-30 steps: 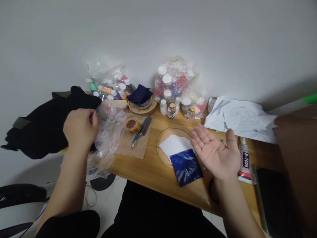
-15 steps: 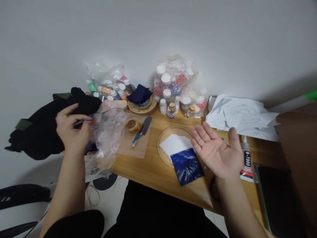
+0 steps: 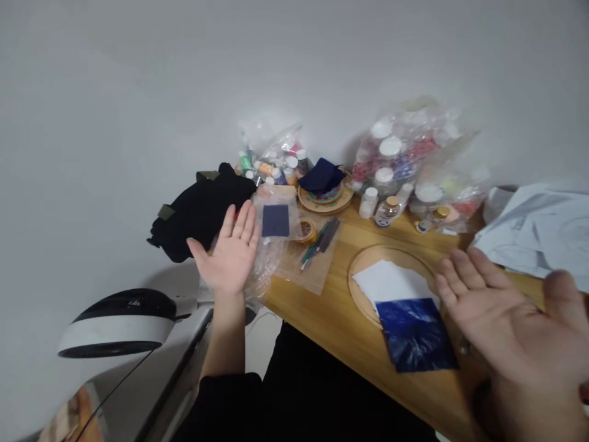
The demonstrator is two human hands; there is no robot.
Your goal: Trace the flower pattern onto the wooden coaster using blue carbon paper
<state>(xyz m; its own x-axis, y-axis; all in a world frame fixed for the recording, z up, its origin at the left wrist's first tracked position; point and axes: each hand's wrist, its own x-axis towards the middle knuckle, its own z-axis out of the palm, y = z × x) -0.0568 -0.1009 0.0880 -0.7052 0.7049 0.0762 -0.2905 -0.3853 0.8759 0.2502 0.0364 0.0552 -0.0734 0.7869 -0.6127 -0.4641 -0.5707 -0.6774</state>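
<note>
Palm up, my left hand is open with its fingers stretched and nothing in it. Just right of its fingertips a small dark blue square lies on or in clear plastic. My right hand is also open, palm up and holding nothing, over the right side of the table. Left of it, a shiny blue sheet overlaps white paper on a round wooden disc. Brushes and pens rest on a clear sheet beside an amber round container.
Bags of jars and small paint bottles stand against the wall. Dark blue cloth tops stacked round pieces. A glass bottle, printed papers, a black bag and a white-and-black rounded object surround the table.
The view has turned left, so the table's things sit further right. My left hand has gone from bent fingers to an open palm. The dark blue square now shows beside it.
</note>
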